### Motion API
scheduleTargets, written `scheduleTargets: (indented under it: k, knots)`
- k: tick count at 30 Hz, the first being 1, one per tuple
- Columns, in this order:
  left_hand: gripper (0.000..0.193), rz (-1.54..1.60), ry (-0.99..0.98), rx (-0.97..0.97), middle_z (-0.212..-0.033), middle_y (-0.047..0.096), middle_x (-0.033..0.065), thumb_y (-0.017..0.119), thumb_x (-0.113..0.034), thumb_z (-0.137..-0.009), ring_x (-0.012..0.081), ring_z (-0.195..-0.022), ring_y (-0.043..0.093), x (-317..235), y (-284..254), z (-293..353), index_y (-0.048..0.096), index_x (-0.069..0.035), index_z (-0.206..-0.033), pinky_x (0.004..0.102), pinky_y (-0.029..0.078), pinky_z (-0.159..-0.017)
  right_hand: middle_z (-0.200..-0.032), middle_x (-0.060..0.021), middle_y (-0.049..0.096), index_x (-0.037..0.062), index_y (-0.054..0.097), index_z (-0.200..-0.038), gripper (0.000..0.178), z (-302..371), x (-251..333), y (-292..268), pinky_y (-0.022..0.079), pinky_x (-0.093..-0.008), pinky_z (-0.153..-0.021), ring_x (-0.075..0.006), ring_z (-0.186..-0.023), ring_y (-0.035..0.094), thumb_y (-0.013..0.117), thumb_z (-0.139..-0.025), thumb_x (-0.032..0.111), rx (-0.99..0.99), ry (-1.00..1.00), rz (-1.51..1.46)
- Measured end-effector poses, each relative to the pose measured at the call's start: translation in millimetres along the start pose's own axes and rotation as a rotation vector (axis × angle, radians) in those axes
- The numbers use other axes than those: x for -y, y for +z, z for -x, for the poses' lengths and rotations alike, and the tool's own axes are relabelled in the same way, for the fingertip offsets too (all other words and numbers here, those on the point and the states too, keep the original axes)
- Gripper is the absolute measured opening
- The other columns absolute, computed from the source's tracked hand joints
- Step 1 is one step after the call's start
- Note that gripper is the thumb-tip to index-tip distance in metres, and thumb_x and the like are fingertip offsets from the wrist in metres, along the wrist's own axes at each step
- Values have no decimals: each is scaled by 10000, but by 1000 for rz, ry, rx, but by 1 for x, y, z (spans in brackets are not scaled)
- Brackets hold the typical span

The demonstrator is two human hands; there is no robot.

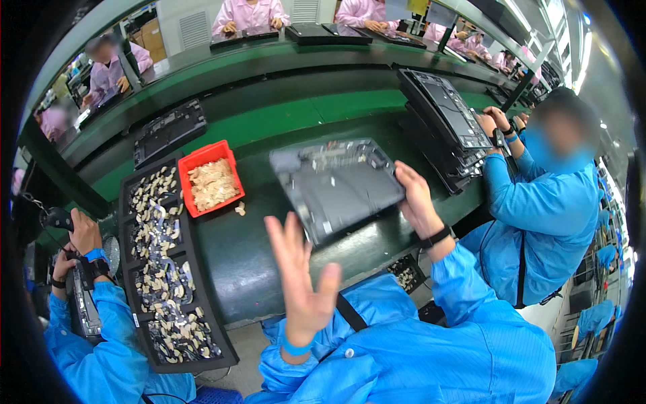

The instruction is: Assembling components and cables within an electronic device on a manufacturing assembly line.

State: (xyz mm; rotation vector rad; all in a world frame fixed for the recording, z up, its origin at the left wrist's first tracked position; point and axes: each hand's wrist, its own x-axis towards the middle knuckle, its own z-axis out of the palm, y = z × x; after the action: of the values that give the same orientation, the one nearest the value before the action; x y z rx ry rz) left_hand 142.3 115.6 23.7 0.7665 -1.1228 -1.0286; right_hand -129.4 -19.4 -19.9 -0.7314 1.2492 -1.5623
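Note:
My right hand [419, 202] grips the right edge of a dark grey laptop base [343, 190]. The base is tilted over the green bench, its inner side up, with a circuit board along its far edge. My left hand [303, 279] is blurred, fingers spread and palm free, just in front of the base's near left corner. Whether its fingertips touch the base I cannot tell. Left of the base stands a red bin [239, 183] of small cream-coloured pieces. A few such pieces [240, 209] lie beside it.
A long black compartment tray [217, 330] of small cable-like parts lies left of the bin. Another laptop base [171, 132] rests behind it. At right, a stack of laptop bases [441, 108] stands by a co-worker [538, 209]. Another co-worker's hand [85, 232] holds a black tool at left.

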Motion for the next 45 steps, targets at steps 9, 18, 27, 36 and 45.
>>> scheduleTargets:
  k: [9,18,27,36,45]
  knots:
    - [588,-682,75,192,-1368,661,163,749,-303,-915,372,-1318,588,45,-21,24,605,-56,-1428,543,380,-1173,-1468,-269,526,29,562,-1416,633,-240,0,135,439,-527,-1124,-485,-1319,533,673,-934,424,-396,-760,1379]
    - [467,-603,-12,216,-1353,658,56,747,-268,-932,246,-1313,583,50,-29,24,662,-121,-1368,523,365,-1168,-1313,-302,667,-73,704,-1248,885,-162,-90,469,483,-426,-1062,-431,-1238,631,688,-835,709,668,-291,1407]
    - [441,-716,10,189,-1311,647,46,700,-283,-964,222,-1290,573,47,-18,27,643,-118,-1369,500,325,-1190,-1265,-151,709,32,566,-1395,354,-199,-50,491,622,-273,-719,-263,-1013,740,479,-1107,219,990,147,481]
    - [284,-654,151,147,-1005,756,97,789,-243,-911,274,-891,723,-78,-60,38,742,-48,-1113,394,578,-793,-945,9,644,68,647,-1256,288,-19,118,177,384,-252,-547,-70,-688,536,643,-1059,278,516,-300,341]
    - [322,-1559,168,-273,-1070,737,241,770,-207,-889,438,-1012,697,-33,-253,-99,746,-13,-1144,492,561,-905,-962,-4,677,54,537,-1405,400,79,44,-25,479,-239,-428,-79,-681,652,605,-1079,276,302,94,201]
